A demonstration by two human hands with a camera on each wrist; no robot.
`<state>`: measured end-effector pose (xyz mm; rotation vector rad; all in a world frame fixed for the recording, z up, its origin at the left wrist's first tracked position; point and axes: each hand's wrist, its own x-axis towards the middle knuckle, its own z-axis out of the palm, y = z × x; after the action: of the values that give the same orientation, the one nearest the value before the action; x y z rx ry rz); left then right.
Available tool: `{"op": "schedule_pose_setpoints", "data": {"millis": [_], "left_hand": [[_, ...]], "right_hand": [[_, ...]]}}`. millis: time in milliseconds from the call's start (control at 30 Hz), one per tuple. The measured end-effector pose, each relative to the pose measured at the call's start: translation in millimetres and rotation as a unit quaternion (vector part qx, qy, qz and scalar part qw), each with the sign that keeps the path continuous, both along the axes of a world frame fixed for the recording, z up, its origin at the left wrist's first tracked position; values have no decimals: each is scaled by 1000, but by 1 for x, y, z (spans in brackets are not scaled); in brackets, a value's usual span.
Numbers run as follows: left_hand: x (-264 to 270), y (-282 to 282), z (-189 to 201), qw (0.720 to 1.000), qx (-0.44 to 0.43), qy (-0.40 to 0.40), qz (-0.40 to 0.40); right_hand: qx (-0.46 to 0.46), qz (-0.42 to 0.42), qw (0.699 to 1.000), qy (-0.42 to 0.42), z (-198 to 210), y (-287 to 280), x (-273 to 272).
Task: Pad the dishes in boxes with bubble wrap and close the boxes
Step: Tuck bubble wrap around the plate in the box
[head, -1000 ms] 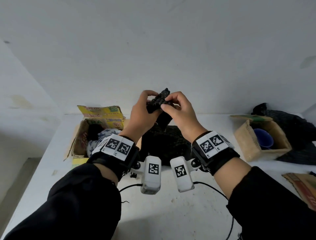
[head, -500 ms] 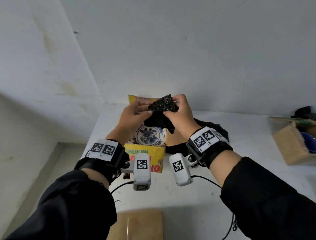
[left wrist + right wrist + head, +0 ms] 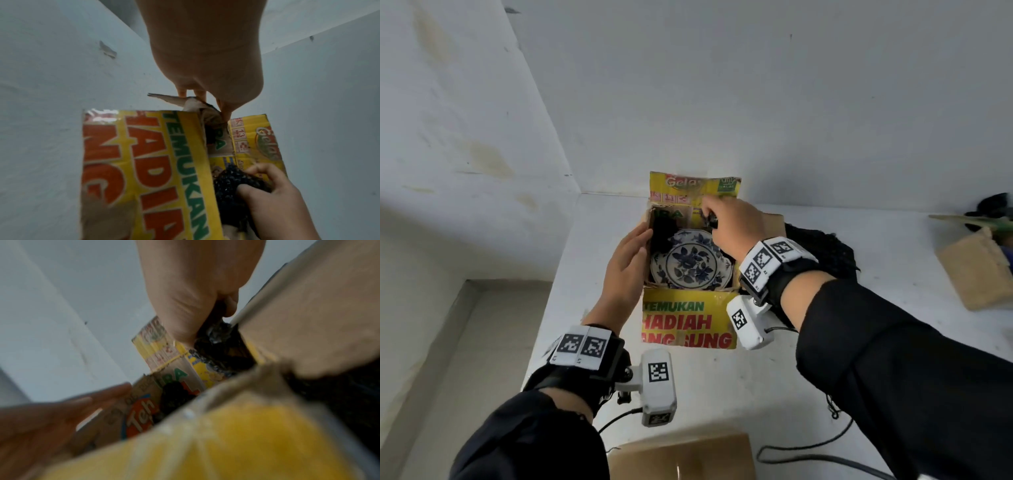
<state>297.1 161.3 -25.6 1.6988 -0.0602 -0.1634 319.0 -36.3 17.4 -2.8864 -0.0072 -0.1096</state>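
A yellow printed cardboard box (image 3: 688, 322) stands open on the white table, with a blue-and-white flowered plate (image 3: 690, 262) inside. A black wad of bubble wrap (image 3: 662, 233) fills the box's far left corner. My right hand (image 3: 726, 222) grips another black bubble wrap wad (image 3: 234, 183) and holds it down in the far right corner behind the plate. My left hand (image 3: 626, 263) lies flat with straight fingers against the box's left flap (image 3: 174, 99). The right wrist view is blurred; the wad (image 3: 220, 334) shows under my fingers.
A loose heap of black bubble wrap (image 3: 822, 250) lies right of the box. A second brown box (image 3: 976, 270) stands at the far right. A cardboard piece (image 3: 681, 455) lies at the table's near edge, cables (image 3: 822, 448) beside it. Walls close the left and back.
Both hands came down from chest height to the yellow box. The left hand let go of the wad and went to the left flap; the right hand carried the wad into the box.
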Motion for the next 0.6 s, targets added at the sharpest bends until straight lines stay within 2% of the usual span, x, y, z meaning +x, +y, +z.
{"op": "schedule_pose_setpoints", "data": {"millis": [167, 267, 333, 467, 600], "left_hand": [[-2, 2, -9, 999, -39, -2, -4], [-1, 2, -11, 998, -67, 11, -4], [-1, 2, -11, 996, -86, 22, -4], [-2, 3, -9, 990, -133, 51, -7], [0, 5, -6, 981, -175, 85, -13]], "right_hand": [[-155, 25, 984, 87, -7, 10, 7], [-322, 53, 936, 133, -8, 21, 9], [-382, 61, 909, 157, -12, 26, 9], [-421, 49, 891, 160, -29, 31, 4], [-368, 7, 912, 180, -45, 35, 1]]}}
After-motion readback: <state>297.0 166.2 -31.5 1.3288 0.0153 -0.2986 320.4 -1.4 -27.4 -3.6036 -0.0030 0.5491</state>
